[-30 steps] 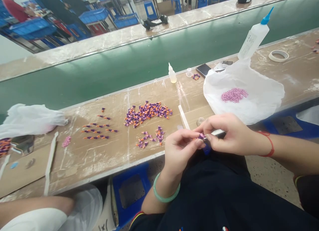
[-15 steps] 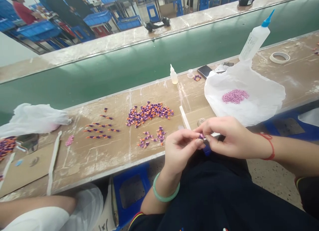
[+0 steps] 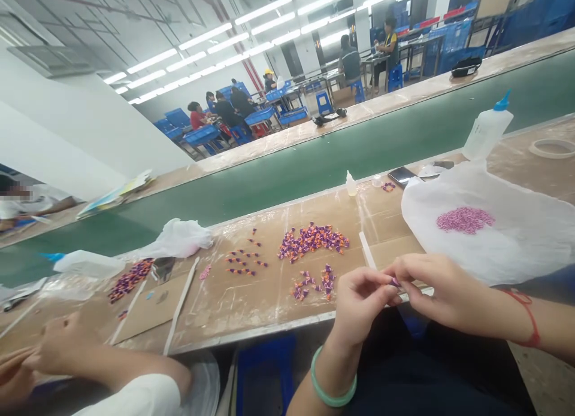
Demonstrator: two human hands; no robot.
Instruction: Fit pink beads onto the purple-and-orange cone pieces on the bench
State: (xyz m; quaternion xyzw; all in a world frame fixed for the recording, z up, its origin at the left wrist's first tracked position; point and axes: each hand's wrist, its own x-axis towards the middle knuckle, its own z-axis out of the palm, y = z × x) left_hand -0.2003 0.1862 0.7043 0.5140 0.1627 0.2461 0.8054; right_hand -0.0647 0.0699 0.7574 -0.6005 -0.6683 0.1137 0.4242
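Note:
My left hand (image 3: 365,296), with a green bangle on its wrist, pinches a small purple piece (image 3: 394,282) between thumb and fingertips. Against the same piece press the fingertips of my right hand (image 3: 438,284), which has a red cord at the wrist. Fingers hide most of the piece. Left of my hands, a small scattered group of purple and orange pieces (image 3: 329,279) lies near the table edge. Behind it is a larger pile of the same pieces (image 3: 312,241). Short rows of pieces (image 3: 242,261) lie farther left. Pink bits (image 3: 465,219) rest on a white plastic sheet (image 3: 530,236) at right.
A small dropper bottle (image 3: 351,185), a phone (image 3: 402,176) and a large blue-tipped bottle (image 3: 487,131) stand or lie along the back edge. A white strip (image 3: 367,250) is beside my hands. At left, a co-worker's arms (image 3: 99,359) reach over the table. A green belt (image 3: 269,179) runs behind.
The view has tilted up and turned left, bringing the ceiling lights and the co-worker's arms into sight. Both my hands still hold the small purple piece together.

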